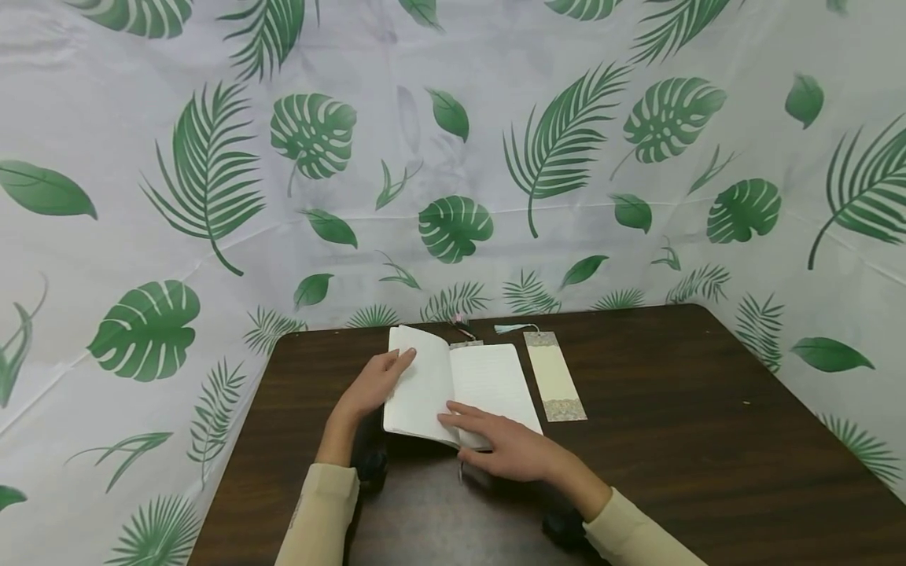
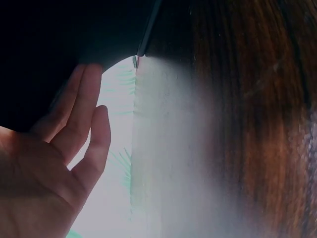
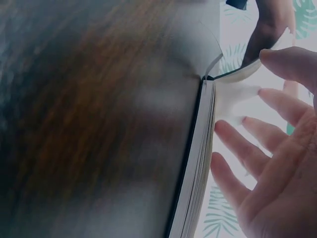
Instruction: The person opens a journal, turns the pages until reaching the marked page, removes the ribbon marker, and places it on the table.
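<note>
An open notebook [image 1: 495,381] with white pages lies on the dark wooden table, its left half lifted at a slant. My left hand [image 1: 373,384] grips that left half at its outer edge, thumb over the page and fingers behind the dark cover, as the left wrist view shows. On the page near the spine rest the spread fingers of my right hand [image 1: 513,450]. In the right wrist view the page block [image 3: 195,158] stands just beside those fingertips. A thin ribbon [image 3: 214,63] hangs from the bottom of the spine.
Right of the notebook lies a cream bookmark [image 1: 552,373] with patterned ends and a pale tassel [image 1: 511,328]. Another patterned piece [image 1: 467,343] with a dark tassel shows partly behind the notebook. A leaf-printed cloth [image 1: 385,157] hangs along the table's far edge [image 1: 609,314].
</note>
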{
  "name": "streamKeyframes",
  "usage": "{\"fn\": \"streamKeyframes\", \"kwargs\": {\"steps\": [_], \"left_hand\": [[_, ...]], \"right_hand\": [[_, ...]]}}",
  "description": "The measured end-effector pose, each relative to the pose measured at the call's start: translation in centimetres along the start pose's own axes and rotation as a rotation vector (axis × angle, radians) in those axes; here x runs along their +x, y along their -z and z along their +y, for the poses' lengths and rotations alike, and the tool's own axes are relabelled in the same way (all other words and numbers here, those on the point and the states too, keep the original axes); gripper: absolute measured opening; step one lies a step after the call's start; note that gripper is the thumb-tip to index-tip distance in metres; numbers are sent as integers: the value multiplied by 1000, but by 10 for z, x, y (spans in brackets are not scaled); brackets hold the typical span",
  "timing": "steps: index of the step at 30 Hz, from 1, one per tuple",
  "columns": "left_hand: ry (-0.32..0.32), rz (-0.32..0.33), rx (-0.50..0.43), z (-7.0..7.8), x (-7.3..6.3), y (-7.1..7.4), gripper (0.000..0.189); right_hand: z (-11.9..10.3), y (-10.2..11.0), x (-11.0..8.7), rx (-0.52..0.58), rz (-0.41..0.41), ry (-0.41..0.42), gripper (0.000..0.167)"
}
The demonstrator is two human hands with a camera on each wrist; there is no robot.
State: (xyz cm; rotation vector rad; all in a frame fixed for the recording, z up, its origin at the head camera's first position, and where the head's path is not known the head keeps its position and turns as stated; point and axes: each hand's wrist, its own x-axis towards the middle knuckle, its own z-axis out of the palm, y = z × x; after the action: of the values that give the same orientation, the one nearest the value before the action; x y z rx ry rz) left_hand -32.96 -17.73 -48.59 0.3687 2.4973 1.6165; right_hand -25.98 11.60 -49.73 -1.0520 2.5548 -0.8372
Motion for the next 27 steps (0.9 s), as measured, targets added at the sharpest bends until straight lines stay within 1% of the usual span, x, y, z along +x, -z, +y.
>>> {"fn": "streamKeyframes", "kwargs": {"steps": [3,4,6,9,13,16,20,23,27], "left_hand": [[-46,-1,34,-3,0,1,58],[-56,-7,38,-4,0,1,57],[-67,-9,43,-6,0,2,62],[-55,-18,28,-7,2,4,71],[-53,-20,12,-6,4,5,77],[-46,-18,7,-5,6,5,78],[-29,-20,-3,-5,6,5,75],[-18,-21,-7,-5,5,5,73],[-16,-20,-6,-4,4,4,72]], "right_hand": [[0,0,1,1,15,-7,66],[1,0,1,-2,24,-12,68],[4,0,2,-22,40,-25,71],[11,0,2,-76,44,-33,72],[15,5,0,-172,5,-24,67],[16,11,-2,-224,-23,-29,65],[18,15,-4,-247,-33,-57,66],[20,17,-5,-273,-30,-68,65],[23,21,-6,-305,-4,-70,58]]}}
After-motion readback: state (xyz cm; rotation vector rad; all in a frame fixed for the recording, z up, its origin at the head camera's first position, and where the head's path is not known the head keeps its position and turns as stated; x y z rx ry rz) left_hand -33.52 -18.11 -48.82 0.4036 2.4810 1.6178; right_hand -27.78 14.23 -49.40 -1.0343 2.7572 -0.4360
